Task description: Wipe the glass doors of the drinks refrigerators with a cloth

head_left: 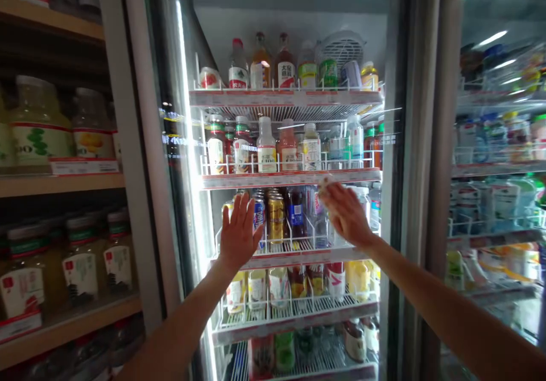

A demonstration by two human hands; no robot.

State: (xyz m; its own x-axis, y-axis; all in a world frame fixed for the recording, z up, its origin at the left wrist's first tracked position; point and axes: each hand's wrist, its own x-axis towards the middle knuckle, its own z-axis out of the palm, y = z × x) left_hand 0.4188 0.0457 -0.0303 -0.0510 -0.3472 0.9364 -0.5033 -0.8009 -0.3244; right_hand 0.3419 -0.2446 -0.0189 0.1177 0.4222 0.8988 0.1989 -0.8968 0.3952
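Observation:
Both of my hands are raised in front of a glass-fronted drinks fridge. My left hand (239,233) is open with its palm forward and its fingers stretched upward, in front of the row of cans and seemingly flat against the glass door (298,5). My right hand (346,213) points up and to the left with its fingers together, a little blurred. A small pale, mottled thing (325,187) shows at its fingertips, too unclear to name. Behind the hands stand a gold can (276,219) and a dark bottle with a blue label (295,207).
Wire shelves (290,181) inside the fridge carry bottles and cans on several levels. A bright light strip (184,85) runs down the left inner side. Left of the door frame, wooden shelves (63,185) hold juice bottles (38,116). More drinks stand behind glass at right.

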